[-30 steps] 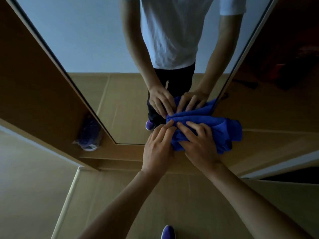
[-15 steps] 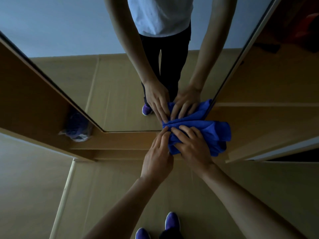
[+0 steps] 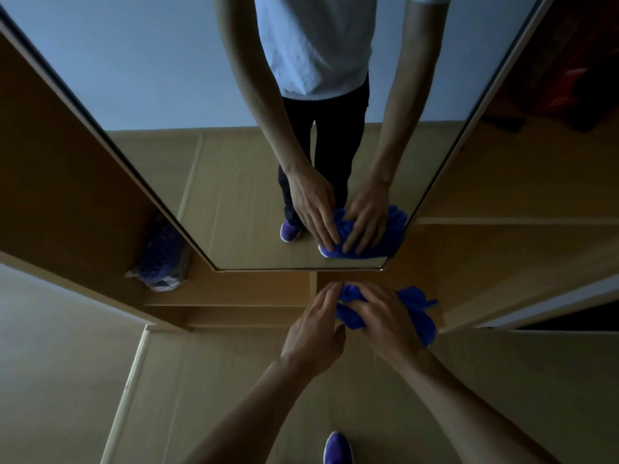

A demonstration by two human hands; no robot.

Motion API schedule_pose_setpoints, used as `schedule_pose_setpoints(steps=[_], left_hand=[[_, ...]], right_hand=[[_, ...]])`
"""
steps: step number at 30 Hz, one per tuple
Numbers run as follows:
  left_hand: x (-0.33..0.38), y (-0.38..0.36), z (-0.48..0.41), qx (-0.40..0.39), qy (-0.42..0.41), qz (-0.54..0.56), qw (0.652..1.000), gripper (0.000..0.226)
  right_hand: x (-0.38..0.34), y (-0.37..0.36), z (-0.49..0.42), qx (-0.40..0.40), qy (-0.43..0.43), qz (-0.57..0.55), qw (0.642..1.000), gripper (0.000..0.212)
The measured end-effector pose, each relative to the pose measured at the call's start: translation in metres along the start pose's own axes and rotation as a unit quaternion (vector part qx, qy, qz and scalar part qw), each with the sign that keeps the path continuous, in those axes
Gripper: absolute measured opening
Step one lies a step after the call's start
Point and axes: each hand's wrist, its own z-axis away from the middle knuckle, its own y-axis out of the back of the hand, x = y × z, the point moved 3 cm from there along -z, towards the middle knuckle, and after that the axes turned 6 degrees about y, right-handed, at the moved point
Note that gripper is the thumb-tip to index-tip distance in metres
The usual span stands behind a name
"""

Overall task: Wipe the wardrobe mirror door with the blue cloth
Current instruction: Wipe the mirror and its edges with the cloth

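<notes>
Blue cloth (image 3: 420, 313) lies bunched on the wooden panel (image 3: 418, 279) just below the mirror (image 3: 201, 195), long axis sideways along its bottom edge. Right hand (image 3: 385, 324), fingers spread, presses it flat. Left hand (image 3: 315, 329) touches its left end, fingers straight. Glass lies directly above both hands (judged: upward stroke needed).

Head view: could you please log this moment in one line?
left hand: touches blue cloth | right hand: presses it | cloth: below mirror

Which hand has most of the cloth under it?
The right hand: it lies across the cloth, pressing it. The left hand only meets the cloth's left end with its fingertips.
</notes>
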Motion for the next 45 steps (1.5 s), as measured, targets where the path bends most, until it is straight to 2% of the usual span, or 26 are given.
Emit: schedule_pose_setpoints(steps=[9,12,14,22,25,29,32,36,41,43,45], left_hand=[[0.067,0.071,0.026,0.124,-0.079,0.032,0.989,0.077],[0.097,0.105,0.031,0.161,-0.112,0.049,0.979,0.078],[0.120,0.129,0.034,0.184,-0.137,0.061,0.971,0.077],[0.217,0.227,0.052,0.301,-0.228,0.077,0.923,0.063],[0.243,0.260,0.066,0.330,-0.255,0.062,0.907,0.061],[0.272,0.299,0.087,0.391,-0.285,0.018,0.875,0.065],[0.292,0.324,0.101,0.427,-0.308,-0.006,0.850,0.067],[0.314,0.355,0.115,0.463,-0.330,-0.031,0.822,0.068],[0.337,0.391,0.128,0.490,-0.360,-0.049,0.793,0.067],[0.347,0.405,0.133,0.499,-0.373,-0.052,0.780,0.067],[0.357,0.420,0.137,0.506,-0.385,-0.055,0.770,0.067]], right_hand=[[-0.049,0.110,0.004,0.063,-0.006,-0.032,0.997,0.054],[-0.061,0.156,0.001,0.114,-0.010,-0.035,0.993,0.063],[-0.070,0.188,-0.001,0.152,0.002,-0.024,0.988,0.060],[-0.112,0.320,-0.022,0.269,0.070,0.019,0.960,0.059],[-0.128,0.359,-0.023,0.302,0.099,0.022,0.948,0.061],[-0.154,0.408,-0.021,0.342,0.150,0.043,0.927,0.051],[-0.171,0.442,-0.018,0.360,0.174,0.071,0.914,0.052],[-0.191,0.478,-0.019,0.372,0.196,0.090,0.903,0.060],[-0.217,0.520,-0.018,0.408,0.236,0.110,0.875,0.060],[-0.229,0.535,-0.017,0.426,0.248,0.120,0.862,0.057],[-0.244,0.551,-0.021,0.456,0.266,0.143,0.837,0.046]])
